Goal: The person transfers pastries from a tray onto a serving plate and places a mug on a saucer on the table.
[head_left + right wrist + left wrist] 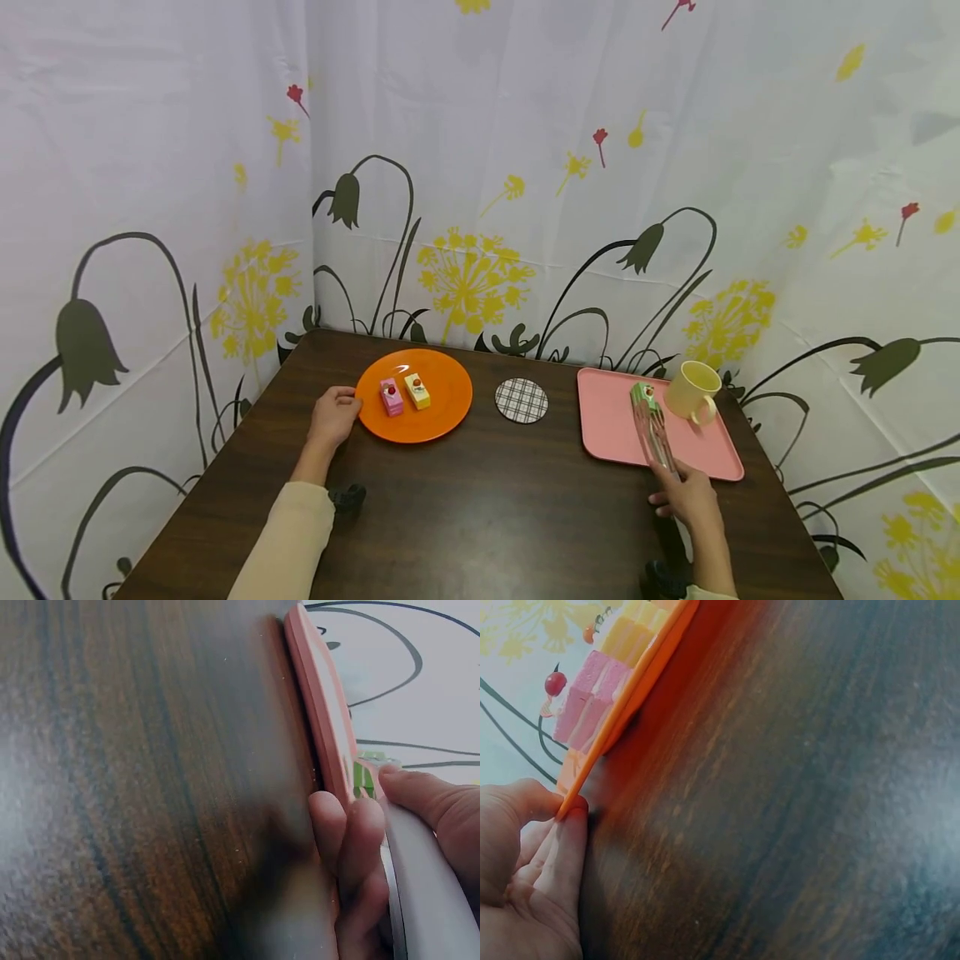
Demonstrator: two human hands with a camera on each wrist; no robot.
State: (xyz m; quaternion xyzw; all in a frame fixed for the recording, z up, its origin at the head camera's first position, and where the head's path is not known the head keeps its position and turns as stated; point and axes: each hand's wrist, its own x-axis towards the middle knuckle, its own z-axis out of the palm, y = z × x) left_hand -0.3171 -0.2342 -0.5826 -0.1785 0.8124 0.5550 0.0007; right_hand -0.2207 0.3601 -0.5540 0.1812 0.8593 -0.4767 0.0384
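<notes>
My left hand (333,417) pinches the left rim of an orange plate (442,417), thumb above and fingers beneath, as the left wrist view shows. On the plate sit a pink toy cake slice (392,398) with a red cherry and a yellow toy cake slice (417,392). My right hand (690,496) grips metal tongs (660,442) by their handle end, over the near edge of a pink tray (607,425). The tongs' tips reach a green toy cake slice (642,392) on the tray and partly cover it; I cannot tell whether they clasp it.
A pale yellow mug (688,387) stands on the tray just right of the green slice. Between plate and tray lies a round checked coaster (521,401). Behind the dark wooden table (480,508) hangs a flower-print curtain (465,125).
</notes>
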